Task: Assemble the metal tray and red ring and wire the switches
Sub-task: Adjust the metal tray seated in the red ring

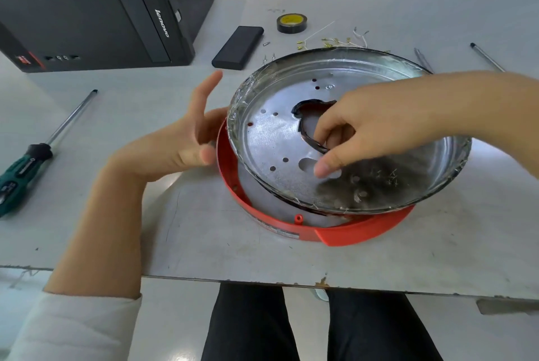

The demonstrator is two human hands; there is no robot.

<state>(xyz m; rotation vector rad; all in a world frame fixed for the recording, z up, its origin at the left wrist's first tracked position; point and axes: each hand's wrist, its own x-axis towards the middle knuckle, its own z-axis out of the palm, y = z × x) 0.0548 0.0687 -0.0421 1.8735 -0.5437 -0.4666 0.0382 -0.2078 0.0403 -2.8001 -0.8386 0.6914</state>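
Head view: a person sits at a scuffed grey worktable (pixel 204 244); both bare hands work at one assembly.
Tray: the round, shallow, perforated metal tray (pixel 277 139) lies tilted, its 3 o'clock rim raised, its 7 o'clock edge dipping inside the red plastic ring (pixel 344 232) beneath.
Ring: flat on the table, showing from 9 through 5 o'clock around the tray; the rest is hidden.
Right hand: the right hand (pixel 379 130) reaches in from 3 o'clock, fingers hooked through the tray's centre hole, gripping its dark-lined edge.
Left hand: the left hand (pixel 186 142) sits at 9 o'clock, fingers straight and relaxed, holding nothing, close against the ring's outer wall.
Key relation: the tray is offset toward 2 o'clock from the ring, so seating likely means sliding it toward 8 o'clock and levelling it; the right hand carries it.
Aside: a green-handled screwdriver (pixel 26 162) at 9 o'clock; a black tape roll (pixel 291 23) at 12.
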